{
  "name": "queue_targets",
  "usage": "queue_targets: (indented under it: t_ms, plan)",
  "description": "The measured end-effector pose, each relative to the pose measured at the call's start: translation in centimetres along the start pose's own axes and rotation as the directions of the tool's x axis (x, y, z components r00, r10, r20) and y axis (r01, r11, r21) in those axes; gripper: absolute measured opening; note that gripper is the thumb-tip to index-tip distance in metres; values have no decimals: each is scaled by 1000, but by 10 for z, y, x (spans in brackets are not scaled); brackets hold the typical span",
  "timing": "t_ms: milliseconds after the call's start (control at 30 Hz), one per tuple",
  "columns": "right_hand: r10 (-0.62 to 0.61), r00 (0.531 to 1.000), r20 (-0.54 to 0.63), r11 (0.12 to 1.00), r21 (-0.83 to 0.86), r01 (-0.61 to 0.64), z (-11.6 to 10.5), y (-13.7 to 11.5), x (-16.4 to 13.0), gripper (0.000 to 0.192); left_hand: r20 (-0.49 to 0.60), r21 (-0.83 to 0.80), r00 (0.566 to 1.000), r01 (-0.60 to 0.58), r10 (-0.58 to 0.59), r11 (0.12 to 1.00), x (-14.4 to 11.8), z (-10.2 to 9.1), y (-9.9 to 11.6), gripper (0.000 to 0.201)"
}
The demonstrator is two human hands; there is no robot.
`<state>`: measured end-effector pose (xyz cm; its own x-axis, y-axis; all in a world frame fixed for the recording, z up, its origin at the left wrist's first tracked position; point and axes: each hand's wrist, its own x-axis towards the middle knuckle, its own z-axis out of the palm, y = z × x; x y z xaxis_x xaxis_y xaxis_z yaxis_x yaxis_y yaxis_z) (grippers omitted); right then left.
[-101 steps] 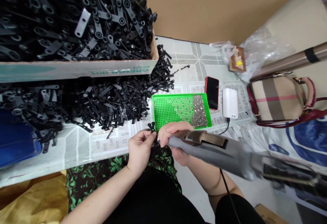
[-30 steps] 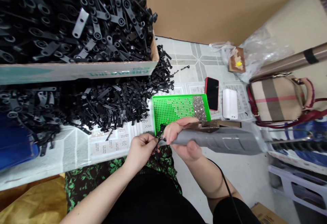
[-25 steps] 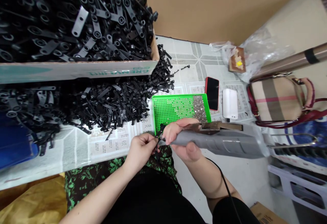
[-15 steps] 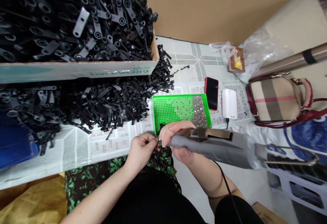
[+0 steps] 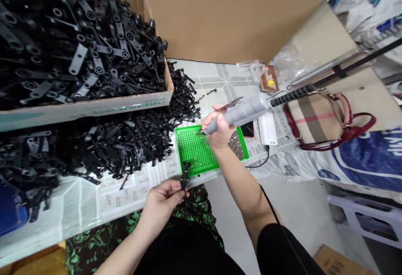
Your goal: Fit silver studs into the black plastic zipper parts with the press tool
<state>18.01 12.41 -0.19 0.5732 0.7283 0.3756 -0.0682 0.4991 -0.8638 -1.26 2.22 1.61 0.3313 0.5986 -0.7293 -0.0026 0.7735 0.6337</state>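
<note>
My right hand [image 5: 220,129] is wrapped round a grey electric screwdriver [image 5: 243,111], whose tip points down over the green perforated tray [image 5: 193,151]. Small metal screws [image 5: 238,144] are heaped at the tray's right end, and some sit in its holes. Between the thumb and fingers of my left hand [image 5: 166,195] is a small black plastic part [image 5: 185,175], held upright at the tray's near edge. To the left lies a pile of similar black parts [image 5: 135,141] on the table. Whether the screwdriver tip touches a screw is too small to tell.
A cardboard box [image 5: 132,104] full of black parts stands at the back left. Behind the tray lie a phone [image 5: 248,130] and a white power bank [image 5: 268,128] with a cable. Further right are a checked handbag [image 5: 317,118] and a spring-hung rod [image 5: 333,63]. A blue bin [image 5: 12,214] is at left.
My right hand has carried the screwdriver up and away from my left hand, over the tray. My left hand has dropped slightly, with the black part now in plain sight. The view has shifted right.
</note>
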Motion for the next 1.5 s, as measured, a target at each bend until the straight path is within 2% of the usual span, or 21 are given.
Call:
queue_targets:
  t_ms: [100, 267, 467, 533, 600, 667, 733, 800, 867, 1067, 1500]
  plan:
    - [12, 1000, 8, 1000, -29, -12, -2, 6, -1, 21, -45, -22, 999, -21, 20, 1000, 0, 1, 0, 19]
    - [36, 999, 8, 997, -72, -36, 2, 0, -6, 23, -71, -39, 997, -25, 22, 999, 5, 1, -5, 20]
    - [-9, 995, -95, 941, -337, -24, 17, -8, -13, 17, -77, 56, 997, -25, 30, 998, 9, 5, -3, 20]
    - [-1, 995, -98, 947, -321, -31, 16, -14, -12, 20, -80, 79, 997, -8, 14, 997, 9, 7, -2, 22]
    - [-3, 994, -111, 974, -227, -23, 12, -25, -13, 24, -86, 83, 996, 4, 3, 997, 9, 9, -2, 22]
    - [27, 998, -65, 995, -89, -33, 8, -42, -20, 26, -85, 80, 996, 7, 0, 997, 10, 10, -3, 22]
    - [94, 992, 81, 995, 35, -97, 6, -59, -34, 29, -82, 78, 997, 5, 1, 997, 11, 10, -4, 22]
    - [164, 959, 231, 976, 100, -191, 4, -73, -53, 30, -85, 83, 996, 6, 1, 997, 11, 10, -4, 22]
    - [209, 927, 311, 955, 140, -262, 4, -80, -69, 31, -92, 89, 996, 6, 2, 996, 11, 10, -4, 22]
    - [256, 893, 370, 921, 189, -342, 6, -81, -83, 30, -90, 98, 996, -6, 15, 995, 11, 11, -5, 21]
    - [258, 889, 378, 941, 111, -320, 4, -79, -93, 33, -89, 76, 996, -9, 16, 997, 11, 11, -4, 21]
